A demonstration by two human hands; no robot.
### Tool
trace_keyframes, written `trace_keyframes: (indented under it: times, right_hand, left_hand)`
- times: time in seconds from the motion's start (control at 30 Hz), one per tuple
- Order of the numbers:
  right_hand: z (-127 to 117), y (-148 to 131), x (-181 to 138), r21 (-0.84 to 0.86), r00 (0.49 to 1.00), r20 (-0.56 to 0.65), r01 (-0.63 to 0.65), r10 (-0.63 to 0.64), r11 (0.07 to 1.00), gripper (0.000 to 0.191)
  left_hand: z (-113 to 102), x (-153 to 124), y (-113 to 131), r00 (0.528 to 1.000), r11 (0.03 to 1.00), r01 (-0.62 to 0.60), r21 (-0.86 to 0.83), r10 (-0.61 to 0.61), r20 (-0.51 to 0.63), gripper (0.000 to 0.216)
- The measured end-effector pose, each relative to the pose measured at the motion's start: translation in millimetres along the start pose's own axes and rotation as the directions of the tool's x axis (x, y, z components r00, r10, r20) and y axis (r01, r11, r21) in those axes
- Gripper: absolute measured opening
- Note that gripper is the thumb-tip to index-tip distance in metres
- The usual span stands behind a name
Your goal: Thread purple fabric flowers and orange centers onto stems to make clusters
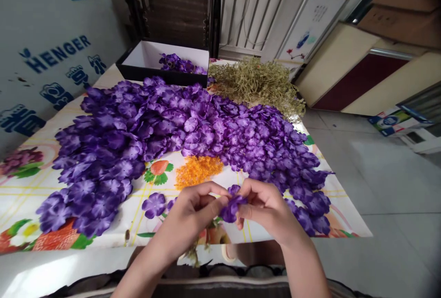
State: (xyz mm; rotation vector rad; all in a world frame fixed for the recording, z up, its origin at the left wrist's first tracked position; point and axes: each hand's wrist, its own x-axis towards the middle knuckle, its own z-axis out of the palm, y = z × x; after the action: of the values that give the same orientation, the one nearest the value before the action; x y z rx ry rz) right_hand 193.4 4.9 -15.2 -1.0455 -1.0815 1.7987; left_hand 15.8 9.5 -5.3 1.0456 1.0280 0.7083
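Between my two hands, above the table's near edge, is a purple artificial flower (231, 208). My left hand (201, 208) pinches it from the left with thumb and forefinger. On the other side my right hand (263, 203) grips its petals between thumb and fingers. A greenish stem (193, 255) hangs below my left hand; where it joins is hidden. Just beyond my hands lies a small heap of orange stamens (198, 170). A loose purple petal piece (154, 205) rests left of my left hand. A wide pile of purple petals (193, 123) curves around them.
At the back stands a black box with a white inside (144, 56), holding some purple flowers. Beside it is a heap of dry-looking green stems (255, 82). A patterned cloth (138, 233) covers the table. A large printed carton (44, 26) stands at the left.
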Motion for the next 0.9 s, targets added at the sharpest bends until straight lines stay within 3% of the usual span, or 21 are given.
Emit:
trace_keyframes:
  times: [0.07, 0.17, 0.3, 0.4, 0.63, 0.77, 0.9]
  right_hand:
    - [3.3, 1.6, 0.5, 0.059, 1.000, 0.002, 0.028, -0.028, 0.998, 0.024]
    - [4.9, 4.1, 2.3, 0.083, 0.997, 0.013, 0.078, -0.079, 0.993, 0.021]
    - [5.8, 8.4, 4.6, 0.252, 0.993, 0.095, 0.039, -0.065, 0.967, 0.023]
    - [7.3, 11.2, 5.8, 0.286, 0.990, 0.126, 0.027, -0.066, 0.958, 0.023]
    - [8.9, 4.8, 2.6, 0.213, 0.996, 0.083, 0.016, -0.035, 0.977, 0.032]
    - [8.8, -0.4, -1.8, 0.058, 1.000, 0.014, 0.018, -0.019, 0.998, 0.036]
    - [9.5, -2.7, -3.1, -0.023, 0.998, 0.064, 0.004, -0.003, 1.000, 0.033]
  left_hand:
    - [-0.2, -0.9, -1.0, 0.998, 0.999, -0.014, -0.037, 0.016, 0.053, 0.027]
    - [0.1, -1.8, -2.1, 0.998, 0.998, -0.053, -0.044, 0.055, 0.025, 0.025]
    - [0.6, -2.0, -2.2, 0.995, 0.994, -0.096, -0.042, 0.097, 0.011, 0.025]
    - [0.9, -2.2, -2.8, 0.989, 0.989, -0.148, 0.003, 0.148, -0.020, 0.021]
    - [1.9, -4.4, -2.9, 0.956, 0.943, -0.280, 0.178, 0.291, -0.042, 0.012]
    - [0.5, -5.3, -6.1, 0.964, 0.942, -0.262, 0.210, 0.264, 0.017, 0.015]
    - [-3.1, -6.8, -8.8, 0.973, 0.958, -0.228, 0.172, 0.218, 0.079, 0.020]
